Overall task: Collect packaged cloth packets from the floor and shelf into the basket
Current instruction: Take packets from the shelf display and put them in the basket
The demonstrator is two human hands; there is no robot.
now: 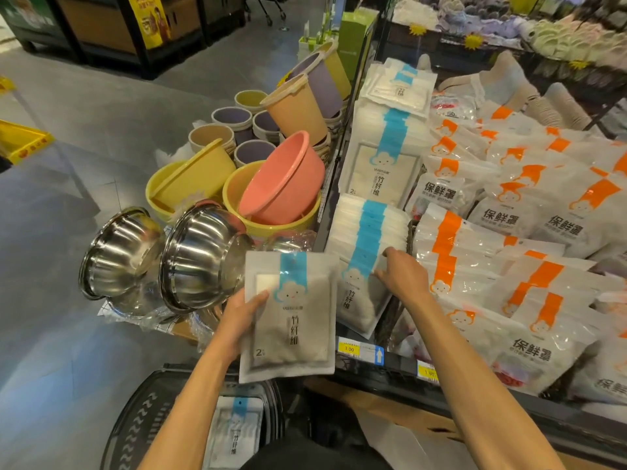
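Head view, shop aisle. Person's left hand (242,320) grips a blue-striped cloth packet (288,320) by its left edge, thumb across the front, holding it upright above the black basket (135,418) at bottom left. A second packet (234,432) lies inside the basket. Right hand (402,276) is at the shelf (390,374), thumb & fingers pinching the right edge of the front packet (359,300) in a stack of like pkts. Steel bowls (203,256) & plastic basins (281,184) sit at left; orange-striped bags (509,283) fill the shelf at right.
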